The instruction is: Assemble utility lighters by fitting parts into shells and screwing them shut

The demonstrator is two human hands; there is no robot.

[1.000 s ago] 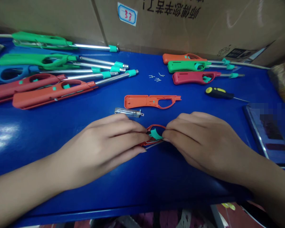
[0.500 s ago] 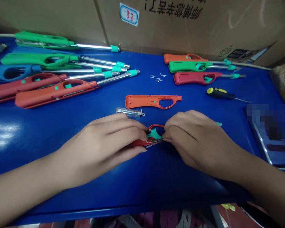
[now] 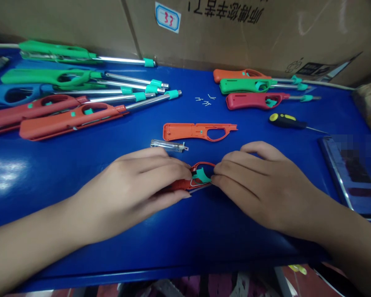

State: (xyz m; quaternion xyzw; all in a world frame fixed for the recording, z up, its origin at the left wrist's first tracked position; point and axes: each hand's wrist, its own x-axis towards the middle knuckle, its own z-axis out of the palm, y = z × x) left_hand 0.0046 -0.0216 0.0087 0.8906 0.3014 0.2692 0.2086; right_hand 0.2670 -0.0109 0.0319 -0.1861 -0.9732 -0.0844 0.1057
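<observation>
My left hand (image 3: pixel 139 183) and my right hand (image 3: pixel 259 181) lie on the blue table (image 3: pixel 179 231) and both grip a red lighter half-shell (image 3: pixel 194 180) between them. Only its trigger loop and a teal trigger piece (image 3: pixel 200 176) show between my fingertips. The left hand's fingers are wrapped over its handle end. The right hand's fingertips press at the trigger, its fingers lying over the other end. Just beyond lie an orange empty half-shell (image 3: pixel 199 131) and a clear gas tube (image 3: pixel 168 145).
Several long-nosed lighters (image 3: pixel 71 97) in green, blue and red lie at the left. Three more lighters (image 3: pixel 256 87) lie at the back right, beside small metal pins (image 3: pixel 204 100) and a yellow-handled screwdriver (image 3: pixel 286 120). A phone (image 3: pixel 352 173) lies at right. Cardboard boxes (image 3: pixel 235 29) stand behind.
My right hand's fingers curled up half a second ago and now lie flatter again. The red shell has stayed in place between both hands.
</observation>
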